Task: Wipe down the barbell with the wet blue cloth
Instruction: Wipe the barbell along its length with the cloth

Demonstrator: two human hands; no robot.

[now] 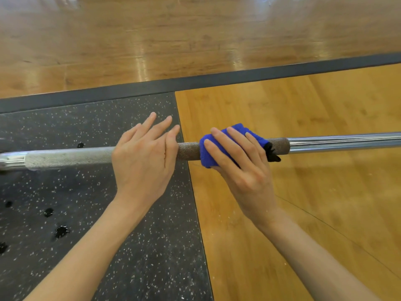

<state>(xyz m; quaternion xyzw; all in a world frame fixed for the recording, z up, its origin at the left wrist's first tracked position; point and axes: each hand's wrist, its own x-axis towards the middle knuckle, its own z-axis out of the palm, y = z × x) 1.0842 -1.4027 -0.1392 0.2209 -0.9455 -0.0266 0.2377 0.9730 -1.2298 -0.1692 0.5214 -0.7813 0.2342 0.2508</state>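
the floor is in three parts: glossy wood planks point(195, 35) at the far side, a dark border strip point(238, 77) running across, and nearer, a black rubber mat point(65, 203) flecked with white beside a paler, smooth wooden platform point(303, 127). a few dark round holes dot the mat's near left part.

the barbell point(76, 156) runs crosswise under both hands. the left hand point(143, 161) lies flat over it, its fingers point(160, 127) straight and slightly spread, reaching past the bar toward the border strip, the palm resting on the bar's silvery knurled stretch. just beside those fingers, the knurling turns rougher and brownish. the right hand point(240, 166) holds the blue cloth point(208, 153) wrapped around that brownish section; its fingers lie close together over the top of the cloth, bending over the bar, and the thumb is hidden beneath. a small black tag point(272, 154) hangs out of the cloth at the little-finger side. beyond that, the knurling ends and the bar is smooth, mirror-bright chrome. the cloth looks soft, thick and bunched.
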